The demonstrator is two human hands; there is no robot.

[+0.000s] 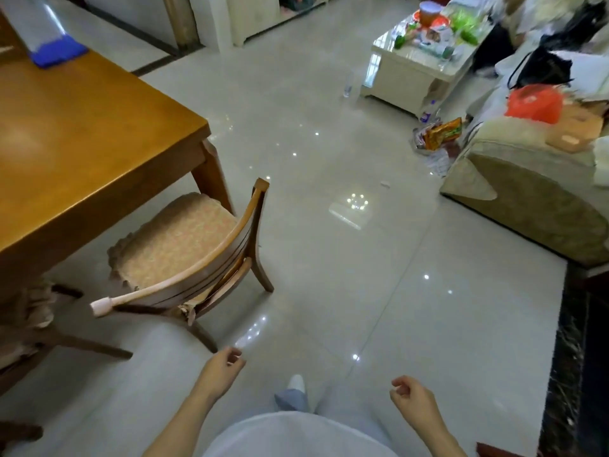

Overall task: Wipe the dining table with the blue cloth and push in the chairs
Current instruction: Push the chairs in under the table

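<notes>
The wooden dining table [82,127] fills the upper left. The blue cloth [57,52] lies on its far part. A wooden chair [184,245] with a patterned cushion stands at the table's near corner, its seat partly under the tabletop and its curved back toward me. Another chair [29,328] shows in part at the left edge. My left hand [224,367] hangs low over the floor just short of the chair's rear leg, fingers loosely curled, holding nothing. My right hand [412,395] hangs at the lower right, also loosely curled and empty.
Glossy tiled floor [329,258] spreads between me and a beige sofa [534,199] on the right. A cluttered white coffee table [418,61] stands at the back, with snack bags [438,136] and bottles [427,112] on the floor beside it. A dark border strip [573,357] runs along the right.
</notes>
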